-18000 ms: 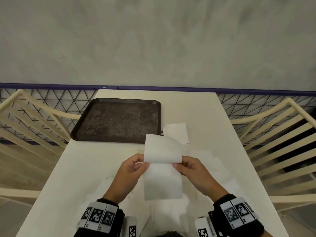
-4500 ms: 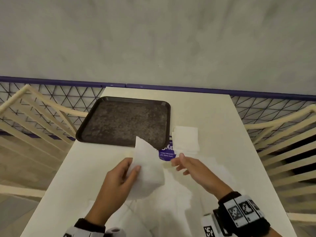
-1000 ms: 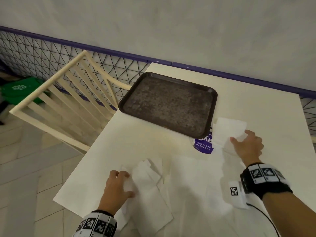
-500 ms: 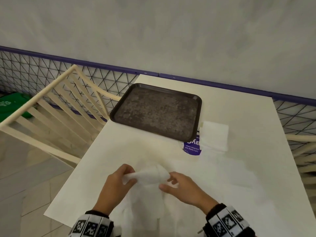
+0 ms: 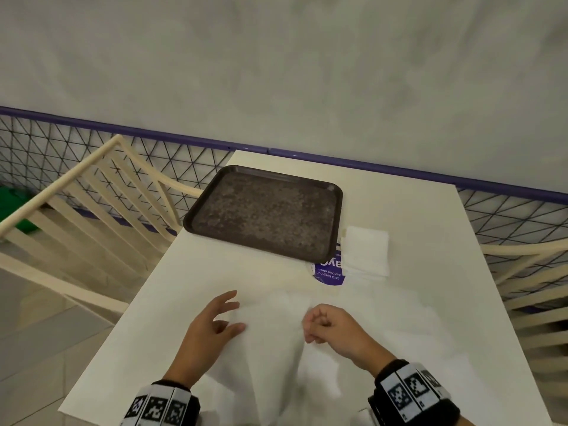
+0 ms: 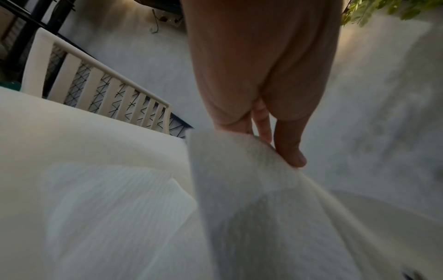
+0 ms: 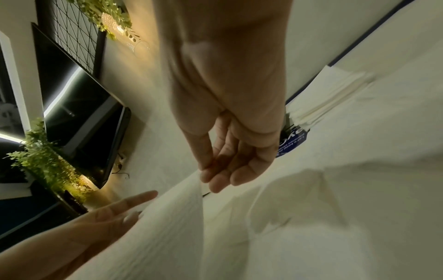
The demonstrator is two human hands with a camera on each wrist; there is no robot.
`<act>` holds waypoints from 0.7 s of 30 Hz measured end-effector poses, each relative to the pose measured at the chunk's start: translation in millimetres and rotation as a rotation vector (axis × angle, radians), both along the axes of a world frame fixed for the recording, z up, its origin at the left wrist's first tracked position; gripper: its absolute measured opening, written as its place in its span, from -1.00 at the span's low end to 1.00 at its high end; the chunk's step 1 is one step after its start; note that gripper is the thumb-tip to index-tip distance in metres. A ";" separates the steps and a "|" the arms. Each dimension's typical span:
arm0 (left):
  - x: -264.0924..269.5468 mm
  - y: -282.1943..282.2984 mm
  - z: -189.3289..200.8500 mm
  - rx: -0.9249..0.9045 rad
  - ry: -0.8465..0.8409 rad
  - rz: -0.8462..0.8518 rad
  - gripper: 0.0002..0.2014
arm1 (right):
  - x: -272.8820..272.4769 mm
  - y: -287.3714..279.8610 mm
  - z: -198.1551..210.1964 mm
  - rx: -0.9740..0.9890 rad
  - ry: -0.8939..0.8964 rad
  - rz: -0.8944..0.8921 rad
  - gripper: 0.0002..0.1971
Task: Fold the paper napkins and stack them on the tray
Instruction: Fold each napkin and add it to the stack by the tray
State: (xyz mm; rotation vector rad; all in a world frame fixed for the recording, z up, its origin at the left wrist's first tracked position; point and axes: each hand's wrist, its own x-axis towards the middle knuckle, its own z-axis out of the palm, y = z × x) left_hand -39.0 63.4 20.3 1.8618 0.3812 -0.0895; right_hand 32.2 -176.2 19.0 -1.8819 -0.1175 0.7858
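Holding napkin (image 5: 270, 327) by top corners above worktop (image 5: 424, 229): left hand (image 5: 212, 327) pinches left corner, thumb under, other fingers (image 5: 229, 298) spread; right hand (image 5: 332, 325) curled, pinching right corner. Loose napkins (image 5: 399, 348) below. Beyond: folded stack (image 5: 365, 252) beside tray (image 5: 264, 213), on purple sticker (image 5: 327, 273).

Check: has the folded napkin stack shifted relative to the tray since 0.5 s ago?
No. The folded napkin stack still sits beside the tray at its right near corner, partly over the purple sticker.

A café: serving tray (image 5: 264, 210), slatted chairs (image 5: 92, 192), pantry-clean sticker (image 5: 329, 272).
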 end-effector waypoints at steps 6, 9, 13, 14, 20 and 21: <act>1.8 -0.9 -13.3 0.001 0.003 0.014 -0.44 | 1.3 -16.5 -2.8 -0.043 0.058 -0.092 -0.87; 1.9 -6.4 -8.3 -0.088 -0.009 -0.023 -0.45 | -3.8 -8.1 -9.6 -0.112 0.116 0.035 -0.52; 5.7 -13.4 8.7 -0.219 -0.096 -0.066 -0.39 | -3.0 2.1 -9.8 -0.072 0.141 0.130 -0.73; 6.9 -13.7 11.3 -0.226 -0.112 -0.068 -0.38 | -2.5 3.2 -6.1 -0.043 0.119 0.116 -0.79; 7.9 -6.9 1.4 -0.118 -0.099 -0.016 -0.37 | 7.5 -6.6 2.8 -0.026 -0.004 0.039 -0.51; 7.6 -4.8 -2.9 -0.067 -0.081 -0.013 -0.38 | 8.7 -10.1 3.2 -0.047 -0.043 0.029 -0.51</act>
